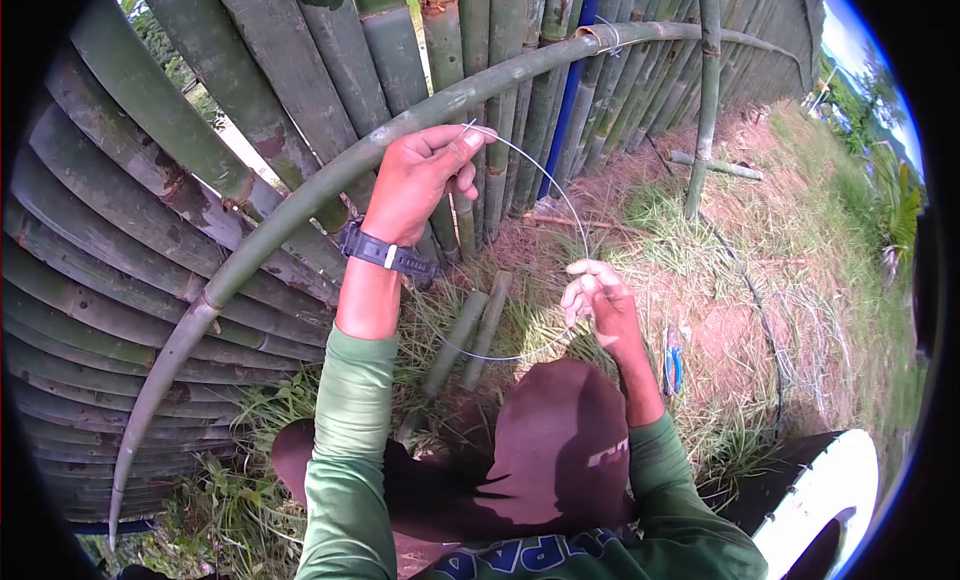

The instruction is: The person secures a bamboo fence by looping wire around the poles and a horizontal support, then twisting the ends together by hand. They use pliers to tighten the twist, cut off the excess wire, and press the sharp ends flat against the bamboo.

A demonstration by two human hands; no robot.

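Note:
A thin pale wire (553,179) curves in a large loop between my hands. My left hand (425,172), with a dark watch on its wrist, pinches one end of it against the long horizontal bamboo pole (330,180) or just in front of it. Lower and to the right, my right hand (597,298) has its fingers curled at the wire, which runs down past them and bends back left above my knee. Upright bamboo poles (480,55) form a fence behind the horizontal one. A tie of wire (605,37) wraps the horizontal pole farther right.
Blue-handled pliers (674,370) lie on the grass right of my right forearm. Two short bamboo pieces (487,330) lie below the fence. A bamboo post (706,110) stands at the right, near a dark cable (752,295). A white object (820,500) is at the lower right.

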